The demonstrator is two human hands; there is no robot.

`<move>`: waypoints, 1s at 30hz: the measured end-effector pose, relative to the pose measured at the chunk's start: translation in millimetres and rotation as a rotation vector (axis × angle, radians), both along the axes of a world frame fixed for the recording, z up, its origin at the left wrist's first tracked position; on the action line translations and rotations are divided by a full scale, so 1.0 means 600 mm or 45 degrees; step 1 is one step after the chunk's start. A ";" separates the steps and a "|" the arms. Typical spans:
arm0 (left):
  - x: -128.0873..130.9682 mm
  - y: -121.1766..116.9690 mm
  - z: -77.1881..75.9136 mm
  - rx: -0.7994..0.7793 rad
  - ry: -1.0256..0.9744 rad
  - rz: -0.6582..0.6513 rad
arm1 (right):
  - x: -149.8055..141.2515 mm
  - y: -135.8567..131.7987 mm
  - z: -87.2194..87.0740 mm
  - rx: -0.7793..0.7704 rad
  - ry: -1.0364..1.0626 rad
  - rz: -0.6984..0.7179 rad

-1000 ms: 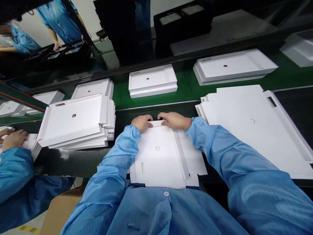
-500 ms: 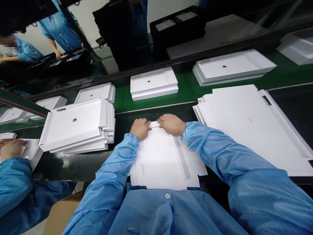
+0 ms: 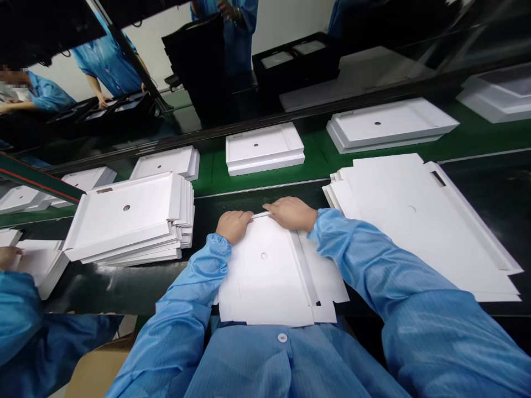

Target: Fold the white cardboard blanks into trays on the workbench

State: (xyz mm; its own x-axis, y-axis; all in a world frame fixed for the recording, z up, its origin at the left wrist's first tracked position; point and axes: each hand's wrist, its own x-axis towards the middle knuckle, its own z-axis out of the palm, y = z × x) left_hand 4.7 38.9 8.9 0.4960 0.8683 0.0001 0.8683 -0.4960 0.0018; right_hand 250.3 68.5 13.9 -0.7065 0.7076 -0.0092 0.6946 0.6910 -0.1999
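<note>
In the head view a white cardboard blank (image 3: 269, 276) lies in front of my body. It has a small round mark near its middle, and a narrow strip stands folded along its right side. My left hand (image 3: 234, 226) pinches the far edge near its left corner. At the right part of that same edge, my right hand (image 3: 292, 214) has its fingers closed on the narrow far flap, the index finger reaching left along it. Another white sheet (image 3: 327, 271) shows from beneath, on the right.
A stack of part-folded white trays (image 3: 128, 215) stands at left, a stack of white blanks (image 3: 398, 221) at right. White boxes (image 3: 265, 146) sit on the green belt (image 3: 317, 155) behind. A co-worker's hand (image 3: 9, 257) touches white pieces at far left.
The far flap now stands more upright under my fingers. My left hand has shifted slightly left and down. The co-worker's hand at far left has moved left.
</note>
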 end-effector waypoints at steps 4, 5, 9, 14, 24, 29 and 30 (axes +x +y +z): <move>-0.014 0.003 -0.003 0.012 -0.049 0.003 | 0.030 0.027 -0.008 -0.122 0.190 0.013; -0.018 0.003 -0.002 0.013 -0.058 0.020 | 0.035 0.034 -0.011 -0.157 0.229 -0.010; -0.035 -0.002 0.007 -0.023 -0.112 0.122 | 0.042 0.048 -0.020 -0.266 0.351 -0.082; -0.063 -0.035 0.033 -0.121 -0.093 0.243 | 0.034 0.040 -0.023 -0.234 0.352 -0.017; -0.090 -0.164 0.068 -0.539 0.159 0.631 | 0.014 0.019 -0.002 -0.186 0.104 -0.181; -0.087 -0.174 0.075 -0.523 0.028 0.617 | 0.051 -0.001 0.047 -0.055 0.325 -0.355; -0.084 -0.171 0.077 -0.511 -0.009 0.587 | 0.060 -0.008 0.056 -0.039 0.362 -0.381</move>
State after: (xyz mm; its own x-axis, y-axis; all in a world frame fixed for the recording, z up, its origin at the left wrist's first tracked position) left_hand -45.9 -63.6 54.8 0.0702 0.9265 -0.3697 0.9927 -0.0283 0.1175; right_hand 286.0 63.6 47.4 -0.4473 0.8845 0.1324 0.7779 0.4578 -0.4305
